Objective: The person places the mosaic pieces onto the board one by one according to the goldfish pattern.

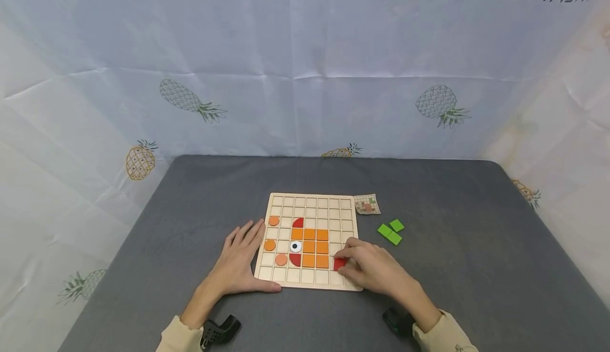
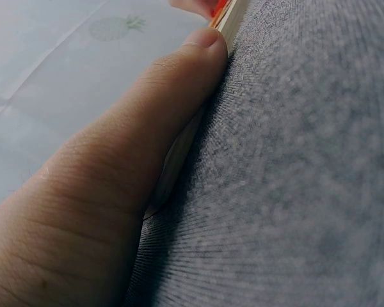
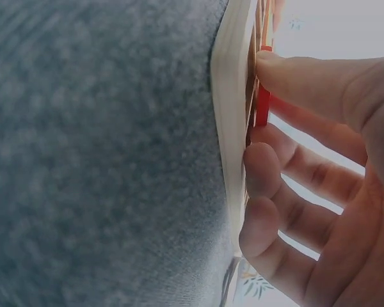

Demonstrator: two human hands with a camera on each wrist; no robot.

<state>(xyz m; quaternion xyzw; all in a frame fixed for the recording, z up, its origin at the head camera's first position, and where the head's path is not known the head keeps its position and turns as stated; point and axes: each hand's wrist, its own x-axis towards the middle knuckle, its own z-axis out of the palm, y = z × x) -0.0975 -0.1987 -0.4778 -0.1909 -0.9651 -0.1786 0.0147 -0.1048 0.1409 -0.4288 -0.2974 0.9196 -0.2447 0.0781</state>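
Observation:
A wooden grid board [image 1: 319, 201] lies on the table. My left hand [image 1: 240, 262] rests at its left side, fingers spread, its thumb [image 2: 173, 77] along the board's front edge. With thumb and fingers, my right hand [image 1: 374, 267] pinches a red square tile [image 1: 339, 264] over the lower right cells. In the right wrist view the red tile [image 3: 263, 96] stands right at the board's surface. Orange square tiles [image 1: 308, 247] form a block mid-board. Beside them are a white eye tile [image 1: 295, 246] and two red quarter-round tiles [image 1: 295, 260]. Orange round tiles [image 1: 270, 245] sit farther left.
Several green square tiles [image 1: 391, 234] lie on the grey table [image 1: 452, 225] right of the board. A small pattern card [image 1: 367, 204] lies at the board's upper right corner. Behind the table hangs a pineapple-print curtain [image 1: 310, 114].

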